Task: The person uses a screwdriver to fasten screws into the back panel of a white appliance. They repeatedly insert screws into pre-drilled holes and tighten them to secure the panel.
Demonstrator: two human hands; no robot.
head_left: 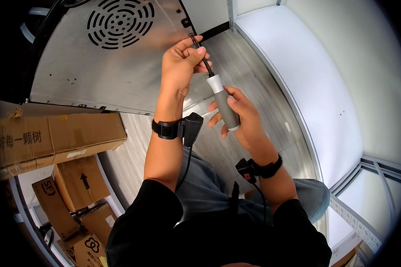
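Observation:
A screwdriver (pixel 227 107) with a grey and white handle and a dark shaft slants up and left in front of me. My left hand (pixel 182 62) pinches the shaft close to its tip, thumb on one side and fingers on the other. Around the grey handle are the thumb and fingers of my right hand (pixel 243 111); some of these fingers stand a little away from it. The tip is at the right edge of a large metal panel (pixel 116 75) with round vent slots. Whether it sits on a screw is too small to tell.
Cardboard boxes (pixel 84 131) are stacked on a shelf to my left, with more boxes (pixel 82 182) below. A long white shelf (pixel 316 80) curves along the right, its metal frame (pixel 356 222) nearer me. Wood-look floor (pixel 133 151) lies between. Cabled wrist devices (pixel 191 129) sit on both forearms.

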